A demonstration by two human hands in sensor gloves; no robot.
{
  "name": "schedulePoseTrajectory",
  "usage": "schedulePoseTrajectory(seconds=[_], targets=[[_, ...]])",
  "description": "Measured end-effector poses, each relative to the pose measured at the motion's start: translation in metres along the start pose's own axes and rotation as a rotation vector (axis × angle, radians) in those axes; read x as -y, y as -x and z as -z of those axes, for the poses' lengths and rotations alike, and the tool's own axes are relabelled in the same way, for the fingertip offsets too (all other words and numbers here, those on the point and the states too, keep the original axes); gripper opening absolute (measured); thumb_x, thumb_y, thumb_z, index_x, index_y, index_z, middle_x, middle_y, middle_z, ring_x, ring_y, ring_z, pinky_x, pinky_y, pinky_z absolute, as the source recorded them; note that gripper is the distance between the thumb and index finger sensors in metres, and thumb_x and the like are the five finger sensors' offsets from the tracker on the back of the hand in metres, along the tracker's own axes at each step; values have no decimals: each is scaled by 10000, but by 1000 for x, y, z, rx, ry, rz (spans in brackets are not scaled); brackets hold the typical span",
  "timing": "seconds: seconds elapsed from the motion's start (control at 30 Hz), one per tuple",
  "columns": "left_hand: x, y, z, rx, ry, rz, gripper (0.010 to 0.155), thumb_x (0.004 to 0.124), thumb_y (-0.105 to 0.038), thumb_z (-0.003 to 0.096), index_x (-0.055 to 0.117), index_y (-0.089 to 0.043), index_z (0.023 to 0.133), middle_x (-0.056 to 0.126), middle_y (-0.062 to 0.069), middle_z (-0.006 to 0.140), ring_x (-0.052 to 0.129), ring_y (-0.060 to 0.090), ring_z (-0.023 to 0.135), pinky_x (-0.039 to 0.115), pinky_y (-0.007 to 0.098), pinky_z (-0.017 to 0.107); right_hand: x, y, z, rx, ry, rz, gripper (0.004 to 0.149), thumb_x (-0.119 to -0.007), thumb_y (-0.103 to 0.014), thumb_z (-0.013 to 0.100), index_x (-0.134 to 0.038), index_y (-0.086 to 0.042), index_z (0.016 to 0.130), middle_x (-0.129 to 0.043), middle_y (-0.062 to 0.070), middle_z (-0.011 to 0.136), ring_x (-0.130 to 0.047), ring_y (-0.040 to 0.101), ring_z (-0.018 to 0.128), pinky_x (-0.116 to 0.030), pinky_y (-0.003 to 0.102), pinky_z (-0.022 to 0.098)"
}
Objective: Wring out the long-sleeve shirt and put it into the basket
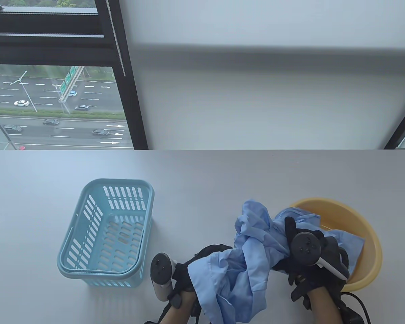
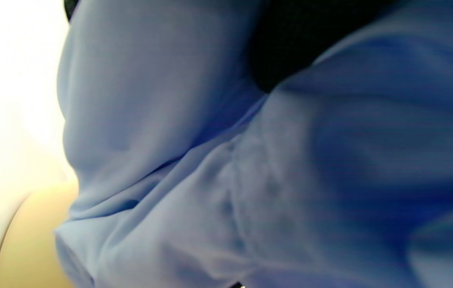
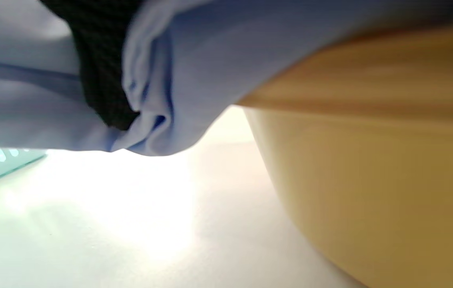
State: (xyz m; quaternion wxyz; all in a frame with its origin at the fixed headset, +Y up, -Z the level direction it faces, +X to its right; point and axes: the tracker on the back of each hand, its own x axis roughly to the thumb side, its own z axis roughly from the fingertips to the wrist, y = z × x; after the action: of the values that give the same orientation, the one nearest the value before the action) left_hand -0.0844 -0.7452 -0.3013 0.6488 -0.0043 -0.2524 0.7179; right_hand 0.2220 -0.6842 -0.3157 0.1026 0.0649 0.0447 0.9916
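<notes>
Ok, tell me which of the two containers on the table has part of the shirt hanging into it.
The round yellow basin on the right: the blue shirt drapes over its rim. The slotted light-blue basket on the left holds no cloth.

Crumpled light-blue shirt [image 1: 253,243] hangs partly over the yellow basin's rim; empty blue basket [image 1: 87,268] stands left.

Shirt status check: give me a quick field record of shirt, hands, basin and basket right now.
shirt: light blue shirt, bunched, held above the table between both hands, one end draped over the basin rim
left hand: left hand grips the shirt's near end
right hand: right hand grips the shirt by the basin
basin: yellow basin, right side
basket: blue basket, left, nothing inside
</notes>
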Motion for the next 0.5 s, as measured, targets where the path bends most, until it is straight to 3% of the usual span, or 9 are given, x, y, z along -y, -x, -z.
schedulePoseTrajectory(seconds=[0.17,0.33,0.47,0.5], targets=[[0,-1,1,6,26,-1,372,903,-420,562,830,-302,908,920,9,956,986,275,813,694,527,700,-1,-4,1,-30,22,-25,822,-945,-521,493,-530,-194,1122,-756,-30,880,-661,371,862,-357,621,733],[1,-2,1,14,52,20,376,903,-416,560,828,-305,912,905,13,976,969,281,836,679,541,707,2,-8,-3,-62,146,-45,567,-899,-511,528,-721,-286,1017,-833,-91,773,-748,302,814,-448,595,742],[0,-3,1,6,42,61,387,889,-411,566,813,-305,931,872,18,1006,936,290,869,654,566,710,5,-6,-8,-95,227,-38,497,-883,-512,533,-765,-322,978,-829,-102,803,-731,293,866,-468,590,743],[-1,-3,1,-1,32,71,395,883,-407,569,803,-300,941,860,20,1014,925,293,879,645,572,710,7,-5,-10,-107,268,-26,488,-877,-514,536,-768,-328,974,-798,-93,870,-695,311,909,-461,588,748]])
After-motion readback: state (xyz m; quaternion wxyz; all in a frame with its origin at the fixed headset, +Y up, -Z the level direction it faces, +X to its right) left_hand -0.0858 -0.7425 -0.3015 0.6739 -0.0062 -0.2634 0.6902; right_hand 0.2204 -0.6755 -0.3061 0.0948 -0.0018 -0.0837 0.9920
